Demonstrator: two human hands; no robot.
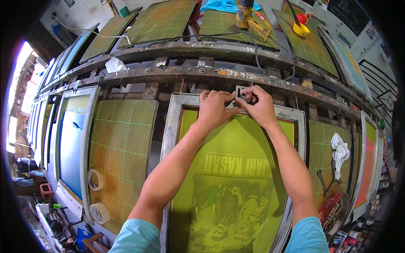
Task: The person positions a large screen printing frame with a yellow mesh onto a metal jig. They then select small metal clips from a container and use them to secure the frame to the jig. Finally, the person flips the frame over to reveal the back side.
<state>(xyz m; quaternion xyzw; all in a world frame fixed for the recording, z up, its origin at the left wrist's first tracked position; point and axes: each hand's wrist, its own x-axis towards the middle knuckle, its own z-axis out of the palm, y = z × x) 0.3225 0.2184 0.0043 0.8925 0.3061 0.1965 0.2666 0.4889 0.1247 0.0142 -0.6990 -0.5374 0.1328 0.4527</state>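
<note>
The left hand [216, 106] is held half curled over the top edge of the screen frame [170, 126], its fingertips set near a small metal bracket [239, 90]. The bracket, located between frame and long beam [168, 74], is touched by the bent right hand [258, 105]; whether anything is gripped cannot be told.

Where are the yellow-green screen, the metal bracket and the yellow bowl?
Yellow-green screen [232, 172]: head view, middle of its mesh.
Metal bracket [239, 89]: head view, upper plate.
Yellow bowl [301, 30]: head view, outer wall.
</note>
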